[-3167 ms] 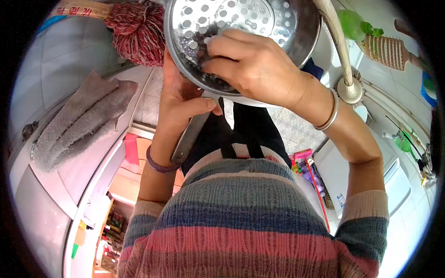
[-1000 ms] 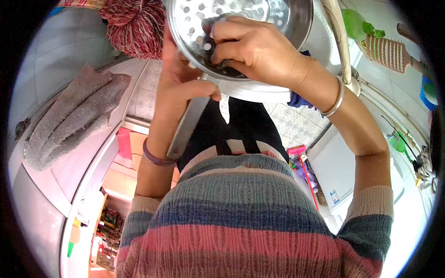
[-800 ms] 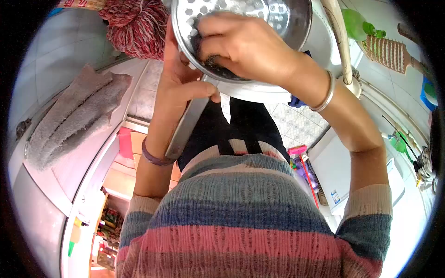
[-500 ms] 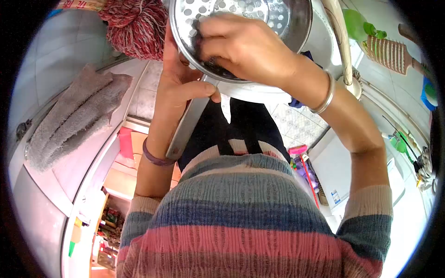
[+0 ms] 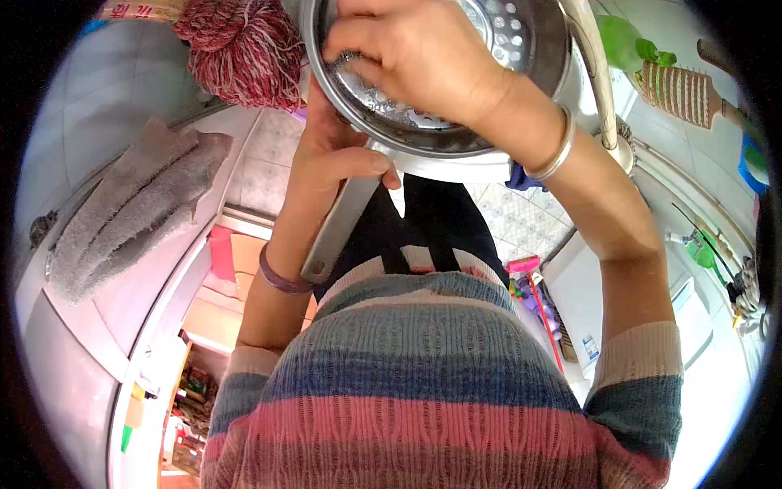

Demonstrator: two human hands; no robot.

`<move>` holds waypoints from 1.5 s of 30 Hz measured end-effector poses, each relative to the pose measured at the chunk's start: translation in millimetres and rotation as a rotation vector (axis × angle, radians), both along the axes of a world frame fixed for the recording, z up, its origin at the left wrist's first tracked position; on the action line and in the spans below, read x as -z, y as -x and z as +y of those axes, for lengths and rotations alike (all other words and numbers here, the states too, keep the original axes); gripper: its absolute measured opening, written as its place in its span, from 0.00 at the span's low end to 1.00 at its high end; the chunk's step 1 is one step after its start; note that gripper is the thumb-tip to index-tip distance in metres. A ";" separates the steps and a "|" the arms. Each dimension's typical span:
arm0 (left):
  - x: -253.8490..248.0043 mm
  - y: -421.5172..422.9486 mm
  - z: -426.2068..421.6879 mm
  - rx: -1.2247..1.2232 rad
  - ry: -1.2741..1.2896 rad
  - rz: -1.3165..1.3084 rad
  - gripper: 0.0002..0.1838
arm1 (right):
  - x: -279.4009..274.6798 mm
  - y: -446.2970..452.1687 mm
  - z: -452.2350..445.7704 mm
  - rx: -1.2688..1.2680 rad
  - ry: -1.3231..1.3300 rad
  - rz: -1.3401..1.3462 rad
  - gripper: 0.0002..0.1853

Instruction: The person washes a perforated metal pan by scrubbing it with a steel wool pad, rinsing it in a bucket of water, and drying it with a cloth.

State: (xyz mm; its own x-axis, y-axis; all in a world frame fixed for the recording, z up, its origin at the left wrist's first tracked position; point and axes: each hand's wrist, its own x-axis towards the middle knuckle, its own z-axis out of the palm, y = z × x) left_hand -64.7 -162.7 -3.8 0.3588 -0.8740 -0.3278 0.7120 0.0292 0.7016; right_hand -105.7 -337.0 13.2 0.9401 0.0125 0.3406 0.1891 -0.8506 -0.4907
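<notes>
A shiny metal pan with a perforated steamer-like bottom (image 5: 509, 41) is tilted at the top of the view. Its long grey handle (image 5: 338, 232) points down toward my body. My left hand (image 5: 330, 155) grips the pan where the handle meets the rim, thumb over the handle and fingers behind the wall. Inside the pan, my right hand (image 5: 432, 61) has its fingers bent together against the inner left side. A dark, wiry scrubber (image 5: 352, 59), like steel wool, shows in part under those fingertips; the rest is hidden by the hand.
Below the pan is a white basin (image 5: 456, 169). A red-and-white mop head (image 5: 240, 53) hangs at upper left, above a grey cloth (image 5: 138, 212) on a ledge. On the right are a hairbrush (image 5: 680, 94), a pale curved pipe (image 5: 599, 73) and a white appliance (image 5: 582, 301).
The pan has shifted slightly right and down, with my left hand still on it. My right hand has moved a little up and left within the pan, and its forearm has shifted left.
</notes>
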 end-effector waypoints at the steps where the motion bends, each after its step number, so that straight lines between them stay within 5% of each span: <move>1: 0.1 0.7 1.1 -0.013 -0.001 -0.002 0.57 | 7.1 -0.8 -4.1 -0.003 -0.028 -0.096 0.09; 2: -1.4 1.4 1.1 -0.026 -0.002 -0.003 0.56 | 15.0 1.7 -8.6 -0.009 -0.053 -0.190 0.11; 4: -0.1 -0.4 4.1 -0.053 -0.004 -0.008 0.56 | 1.0 12.4 -17.8 0.039 -0.648 -0.058 0.13; 10: -2.1 -11.7 16.8 -0.066 -0.055 -0.067 0.57 | -10.2 42.0 -25.9 0.331 -0.764 0.008 0.20; 13: -14.7 -18.8 19.9 -0.021 -0.133 -0.102 0.57 | -25.1 50.5 -22.7 0.505 -0.686 0.177 0.25; 18: -17.7 -37.9 28.0 0.102 -0.174 -0.186 0.55 | -7.0 55.4 -25.5 0.492 -0.104 -0.045 0.34; 21: -30.9 -47.6 30.0 0.150 -0.241 -0.260 0.53 | -1.8 56.1 -24.3 0.559 0.028 -0.115 0.36; 25: -39.6 -61.0 33.5 0.232 -0.285 -0.274 0.54 | 13.7 59.5 -40.0 0.679 0.035 0.212 0.11; 28: -31.4 -73.0 34.1 0.301 -0.276 -0.228 0.50 | 20.3 61.4 -43.7 0.662 -0.127 0.472 0.18; 31: -17.0 -64.8 36.5 0.021 0.094 0.029 0.45 | 26.1 65.3 -44.9 0.695 -0.191 0.554 0.20; 32: -16.5 -62.1 40.3 -0.069 -0.046 -0.020 0.46 | 32.5 69.1 -44.1 0.710 -0.240 0.532 0.19; 35: -2.4 -48.4 42.0 -0.061 0.105 -0.182 0.52 | 43.9 74.5 -36.5 0.778 -0.361 0.473 0.17; 37: -8.8 -27.6 31.8 -0.186 -0.004 -0.127 0.52 | 58.5 76.7 -25.7 0.774 -0.333 0.415 0.17; 42: 4.0 -17.8 1.4 -0.544 -0.261 -0.244 0.31 | 76.9 85.1 -8.2 0.622 -0.420 0.397 0.20; 45: 8.0 -21.3 -0.8 -0.547 -0.272 -0.371 0.29 | 115.1 89.4 -38.5 0.671 -0.842 0.292 0.23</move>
State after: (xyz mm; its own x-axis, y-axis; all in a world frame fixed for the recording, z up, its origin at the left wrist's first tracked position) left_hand -43.4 -163.5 -11.8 0.8527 -0.4409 -0.2801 0.3582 0.1034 0.9279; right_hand -195.1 -375.5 -101.9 0.7150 -0.6588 -0.2340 -0.4007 -0.1119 -0.9093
